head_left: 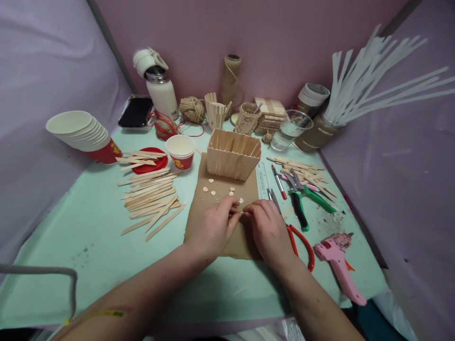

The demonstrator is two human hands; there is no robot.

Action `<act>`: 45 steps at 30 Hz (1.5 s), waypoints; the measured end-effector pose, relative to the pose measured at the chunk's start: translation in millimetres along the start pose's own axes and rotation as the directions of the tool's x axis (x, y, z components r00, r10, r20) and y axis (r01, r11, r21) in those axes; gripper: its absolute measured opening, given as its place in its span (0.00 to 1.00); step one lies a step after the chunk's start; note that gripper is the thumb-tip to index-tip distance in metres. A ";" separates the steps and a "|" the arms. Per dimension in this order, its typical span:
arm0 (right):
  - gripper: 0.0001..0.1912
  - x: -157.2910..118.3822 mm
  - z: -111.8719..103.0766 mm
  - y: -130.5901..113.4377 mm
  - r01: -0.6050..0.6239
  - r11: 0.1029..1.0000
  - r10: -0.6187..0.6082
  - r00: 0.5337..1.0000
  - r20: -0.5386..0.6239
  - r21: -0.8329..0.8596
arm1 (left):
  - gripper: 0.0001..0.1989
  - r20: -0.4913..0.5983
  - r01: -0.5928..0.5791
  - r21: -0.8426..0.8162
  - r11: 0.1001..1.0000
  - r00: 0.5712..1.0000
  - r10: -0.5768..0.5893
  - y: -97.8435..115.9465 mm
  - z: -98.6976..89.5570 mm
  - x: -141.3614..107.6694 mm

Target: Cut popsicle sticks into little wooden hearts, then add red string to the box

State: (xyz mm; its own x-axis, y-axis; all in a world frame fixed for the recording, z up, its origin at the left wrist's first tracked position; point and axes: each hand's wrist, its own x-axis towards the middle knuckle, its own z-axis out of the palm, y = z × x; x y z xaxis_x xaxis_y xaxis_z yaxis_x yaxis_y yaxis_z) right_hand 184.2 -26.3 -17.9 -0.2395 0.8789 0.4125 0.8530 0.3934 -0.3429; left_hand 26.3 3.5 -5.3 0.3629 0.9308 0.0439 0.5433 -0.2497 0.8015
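Fingertips of my left hand (pixel 216 225) and my right hand (pixel 268 227) meet over a brown cardboard sheet (pixel 227 246). Both hands pinch at a tiny pale piece (pixel 242 213), mostly hidden by the fingers; its kind is too small to tell. Several small pale wooden chips (pixel 213 193), some heart-like in outline, lie on the cardboard just beyond my hands. Behind them, a box of upright craft sticks (pixel 231 158) with a scalloped rim stands on the cardboard's far part. Beside my right hand lie red-handled pliers (pixel 302 244), partly covered by it.
Loose craft sticks (pixel 152 199) lie left, near a paper cup (pixel 180 151). On the right are green-handled cutters (pixel 300 199), a red marker (pixel 279 182), a ruler (pixel 262 177) and a pink glue gun (pixel 339 265). A clear cup of water (pixel 286 135) stands behind.
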 end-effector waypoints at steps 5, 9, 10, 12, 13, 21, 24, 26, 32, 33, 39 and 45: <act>0.07 -0.8 1.1 0.2 0.001 0.999 0.000 0.999 0.037 -0.037 | 0.09 -0.008 -0.039 0.037 0.999 0.999 0.040 0.2 0.8 -0.3; 0.07 -0.2 0.4 0.0 0.004 0.999 -0.002 0.999 0.044 -0.036 | 0.08 0.000 -0.055 0.062 0.997 0.998 0.055 0.2 1.1 -0.9; 0.07 -0.1 0.1 -0.1 0.006 0.999 -0.004 0.999 0.045 -0.036 | 0.08 0.003 -0.056 0.069 0.996 0.998 0.056 0.1 1.2 -1.0; 0.07 -0.1 -0.4 -0.5 0.006 0.999 -0.004 0.999 0.049 -0.039 | 0.08 0.008 -0.049 0.087 0.995 0.999 0.049 -0.3 1.5 -1.1; 0.07 -0.2 -0.5 -0.6 0.006 0.999 -0.004 0.999 0.052 -0.039 | 0.08 0.011 -0.046 0.094 0.995 0.999 0.046 -0.7 1.6 -1.2; 0.07 0.5 2.1 0.4 -0.012 1.000 0.011 0.999 0.043 0.004 | 0.07 0.043 0.011 0.039 0.999 0.999 -0.012 -1.9 0.8 -0.3; 0.07 0.8 1.5 0.9 -0.052 0.992 0.049 0.998 0.029 0.113 | 0.07 0.051 0.065 -0.064 0.996 0.997 -0.062 -0.6 -0.1 0.6; 0.07 1.1 0.9 0.8 -0.088 0.981 0.083 0.996 0.035 0.175 | 0.07 0.050 0.090 -0.109 0.990 0.995 -0.085 0.3 -0.7 1.1; 0.07 1.3 1.5 0.0 -0.120 0.973 0.111 0.992 0.055 0.197 | 0.06 0.051 0.091 -0.081 0.993 0.995 -0.087 0.6 -1.2 0.9; 0.07 1.1 1.7 0.0 -0.106 0.979 0.098 0.994 0.055 0.176 | 0.06 0.052 0.082 -0.063 0.995 0.996 -0.079 0.4 -1.1 0.7; 0.07 0.3 1.6 -0.1 -0.008 1.000 0.010 0.996 0.085 -0.019 | 0.07 0.048 -0.015 0.096 0.995 0.999 0.011 -0.9 0.7 -0.5; 0.08 -0.6 2.3 0.0 0.024 0.993 -0.010 0.993 0.121 -0.115 | 0.08 0.075 -0.118 0.228 0.967 0.992 0.103 -6.3 5.1 -3.2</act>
State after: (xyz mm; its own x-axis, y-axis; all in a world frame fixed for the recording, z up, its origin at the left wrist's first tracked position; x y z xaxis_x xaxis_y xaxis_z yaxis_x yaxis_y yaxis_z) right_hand 183.3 -26.3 -20.0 -0.3023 0.9011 0.3109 0.8946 0.3808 -0.2337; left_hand 25.5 0.8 -13.5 0.4730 0.8773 0.0810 0.6551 -0.4117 0.6335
